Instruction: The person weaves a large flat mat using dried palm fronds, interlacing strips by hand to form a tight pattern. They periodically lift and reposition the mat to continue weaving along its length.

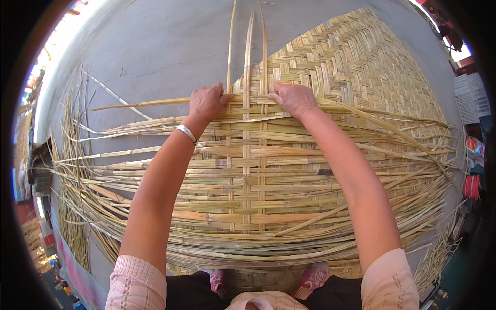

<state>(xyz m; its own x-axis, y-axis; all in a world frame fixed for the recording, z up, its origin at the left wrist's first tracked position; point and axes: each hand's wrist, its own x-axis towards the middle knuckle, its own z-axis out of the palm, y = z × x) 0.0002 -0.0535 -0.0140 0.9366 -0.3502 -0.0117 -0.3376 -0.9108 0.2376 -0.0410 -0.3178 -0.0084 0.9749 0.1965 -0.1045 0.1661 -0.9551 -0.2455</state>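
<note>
My left hand (208, 102) and my right hand (294, 99) are closed on one long, flat, split cane strip (150, 103) that runs crosswise. Between them it meets three lengthwise strips (247, 57) that point away from me. Nearer my body, many crosswise strips (227, 151) pass over and under those three, with gaps between some of them. Under these lies a finished woven mat (351, 57) with a zigzag pattern, showing at the far right. My fingertips are partly hidden by the backs of my hands.
Loose strip ends fan out at the left (77, 181) and the right. A small dark piece (325, 172) rests on the strips near my right forearm. Grey floor (155, 41) stretches beyond the work. My pink shoes (315, 276) stand at the near edge. A red spool-like thing (471, 187) sits at far right.
</note>
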